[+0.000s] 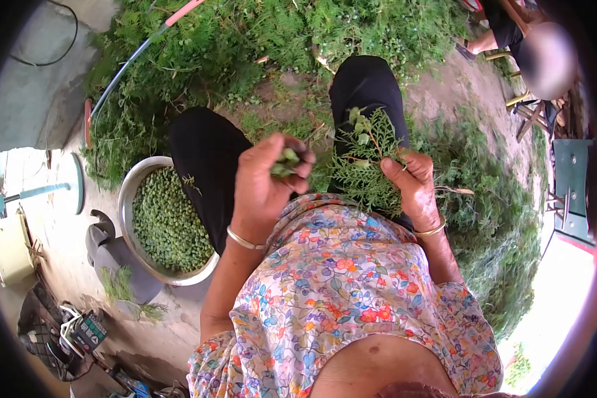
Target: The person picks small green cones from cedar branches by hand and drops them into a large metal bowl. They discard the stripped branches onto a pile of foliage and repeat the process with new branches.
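Note:
My left hand (265, 182) is curled around several small green cones, part of which show between the fingers; it is a little blurred. In my right hand (414, 182) the thumb and fingers pinch the stem of a leafy green sprig (368, 176), which spreads over my lap to the left of that hand. Green cones hang near the sprig's upper end. On the ground beside my leg, left of my left hand, stands a wide metal basin (127, 199) holding many round green cones (169, 222).
Piles of cut green branches (259, 40) lie in front and at the right (491, 219). A blue and pink pole (129, 63) rests at the upper left. Grey boots (123, 262) lie beside the basin. Another person (494, 40) sits at the upper right.

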### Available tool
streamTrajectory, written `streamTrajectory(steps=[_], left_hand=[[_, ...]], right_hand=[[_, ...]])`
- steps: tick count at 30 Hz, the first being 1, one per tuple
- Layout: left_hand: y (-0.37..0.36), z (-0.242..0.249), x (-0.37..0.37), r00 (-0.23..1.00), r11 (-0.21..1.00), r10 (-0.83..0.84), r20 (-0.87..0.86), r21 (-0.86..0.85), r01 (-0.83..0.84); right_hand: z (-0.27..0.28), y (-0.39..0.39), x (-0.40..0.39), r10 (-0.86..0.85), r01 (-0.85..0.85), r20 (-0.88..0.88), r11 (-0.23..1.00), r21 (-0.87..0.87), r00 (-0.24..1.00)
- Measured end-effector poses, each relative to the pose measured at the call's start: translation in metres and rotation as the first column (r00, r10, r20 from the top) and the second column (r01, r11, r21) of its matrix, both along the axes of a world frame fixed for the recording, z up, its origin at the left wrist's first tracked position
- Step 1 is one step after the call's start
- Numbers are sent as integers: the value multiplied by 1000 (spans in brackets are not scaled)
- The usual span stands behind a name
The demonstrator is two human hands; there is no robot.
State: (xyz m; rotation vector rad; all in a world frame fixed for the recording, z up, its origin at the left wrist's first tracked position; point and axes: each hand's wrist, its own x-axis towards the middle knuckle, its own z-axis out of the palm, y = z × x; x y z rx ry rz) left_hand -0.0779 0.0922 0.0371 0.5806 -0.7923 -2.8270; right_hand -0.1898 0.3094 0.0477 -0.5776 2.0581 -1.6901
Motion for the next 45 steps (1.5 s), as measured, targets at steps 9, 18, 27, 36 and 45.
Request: streamTrajectory(steps=[9,18,27,36,45], left_hand=[[54,-2,-23,999,338,-27,30,-940,37],[53,-3,-23,992,453,-126,19,-888,74],[44,4,-15,977,978,-198,73,-57,202],[23,5,-11,989,992,-124,76,-6,124],[29,-9,-27,991,964,-108,78,-235,123]], right_hand=[[4,-5,-1,93,-89,-101,995,45,990],[10,-7,0,123,-123,4,992,11,992],[0,3,-3,157,-158,-17,987,-16,987],[9,-1,-7,23,-21,55,999,-43,998],[19,-6,-11,163,-150,-138,984,98,977]])
